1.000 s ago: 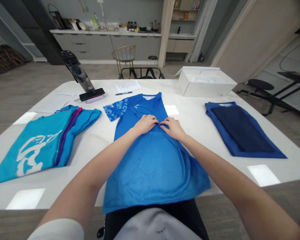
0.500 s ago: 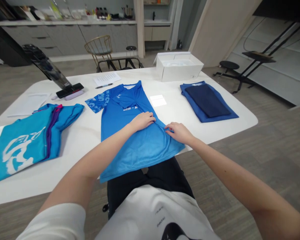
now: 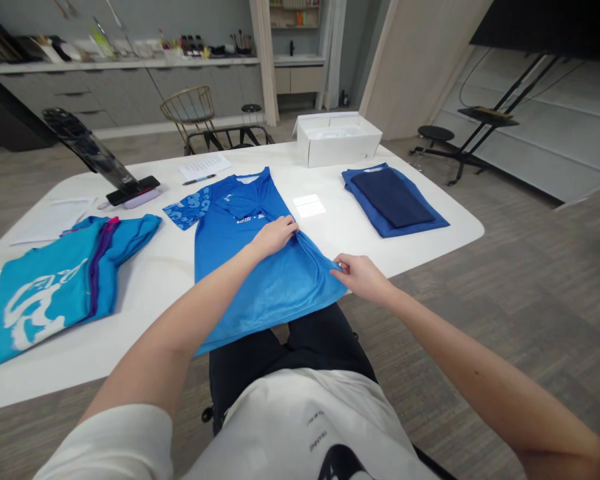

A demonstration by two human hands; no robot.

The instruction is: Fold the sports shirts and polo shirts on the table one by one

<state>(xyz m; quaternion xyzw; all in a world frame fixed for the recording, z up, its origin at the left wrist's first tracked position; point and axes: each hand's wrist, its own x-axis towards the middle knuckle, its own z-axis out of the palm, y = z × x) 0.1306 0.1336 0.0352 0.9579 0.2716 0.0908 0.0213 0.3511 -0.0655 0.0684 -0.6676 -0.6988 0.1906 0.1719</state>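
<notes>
A blue T-shirt lies on the white table, its collar away from me and its lighter hem hanging over the near edge. One patterned sleeve spreads out to the left; the right side is folded in over the chest. My left hand is closed on the shirt's right side edge at mid-length. Lower down, near the hem corner, my right hand pinches that same edge between thumb and fingers, and the cloth between both hands is pulled fairly straight.
Folded turquoise clothing lies at the left, with a handheld vacuum behind it. Folded dark blue garments lie at the right. An open white box, a pen, a printed sheet and a white card are also on the table.
My right hand has slid down along the shirt's edge toward the hem corner, drawing the cloth straighter. My left hand stays on the side edge. The whole view has shifted slightly.
</notes>
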